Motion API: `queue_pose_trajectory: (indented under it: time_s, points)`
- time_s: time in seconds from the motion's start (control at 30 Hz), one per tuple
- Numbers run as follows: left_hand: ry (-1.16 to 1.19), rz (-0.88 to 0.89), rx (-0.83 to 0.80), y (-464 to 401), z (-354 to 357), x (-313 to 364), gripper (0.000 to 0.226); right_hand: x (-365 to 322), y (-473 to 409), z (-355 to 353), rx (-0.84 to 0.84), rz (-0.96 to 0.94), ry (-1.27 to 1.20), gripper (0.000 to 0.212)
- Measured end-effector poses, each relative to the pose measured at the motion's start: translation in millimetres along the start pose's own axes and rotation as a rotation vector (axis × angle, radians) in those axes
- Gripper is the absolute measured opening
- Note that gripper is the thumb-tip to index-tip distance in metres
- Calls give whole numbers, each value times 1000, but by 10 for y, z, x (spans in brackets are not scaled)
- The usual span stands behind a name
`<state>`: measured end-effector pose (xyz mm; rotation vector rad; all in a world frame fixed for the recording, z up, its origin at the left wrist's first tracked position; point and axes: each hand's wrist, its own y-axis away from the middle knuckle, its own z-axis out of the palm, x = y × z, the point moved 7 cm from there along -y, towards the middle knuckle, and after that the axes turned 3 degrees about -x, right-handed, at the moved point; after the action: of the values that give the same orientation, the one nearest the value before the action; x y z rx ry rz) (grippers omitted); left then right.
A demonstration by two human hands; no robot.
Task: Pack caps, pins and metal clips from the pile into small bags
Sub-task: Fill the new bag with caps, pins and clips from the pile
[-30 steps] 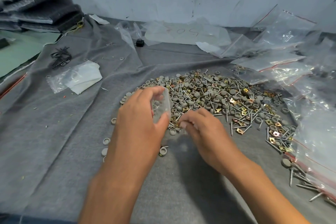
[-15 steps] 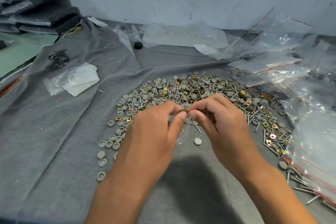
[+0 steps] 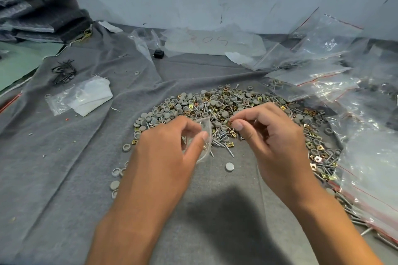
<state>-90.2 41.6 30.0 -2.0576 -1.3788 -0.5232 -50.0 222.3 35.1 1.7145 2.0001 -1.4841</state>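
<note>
You are holding a small bag (image 3: 199, 135) open in your left hand (image 3: 170, 148) while your right hand (image 3: 269, 133) is pinching a metal clip (image 3: 229, 123); bring it squarely over the mouth before releasing.

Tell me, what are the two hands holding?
Left hand holds a small clear bag by its open top; right hand pinches a metal clip at its fingertips.
</note>
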Motion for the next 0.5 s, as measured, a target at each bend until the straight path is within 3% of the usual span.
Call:
queue_pose_trajectory:
  time_s: [0.1, 0.3, 0.5]
  points:
    - [-16, 2, -14, -15, 14, 5, 13, -58, 27, 61, -4, -65, 17, 11]
    - [-22, 72, -77, -5, 63, 108, 39, -130, 52, 222, -56, -148, 94, 16]
    - [-5, 81, -95, -5, 69, 112, 47, -176, 38, 117, 53, -119, -69, 17]
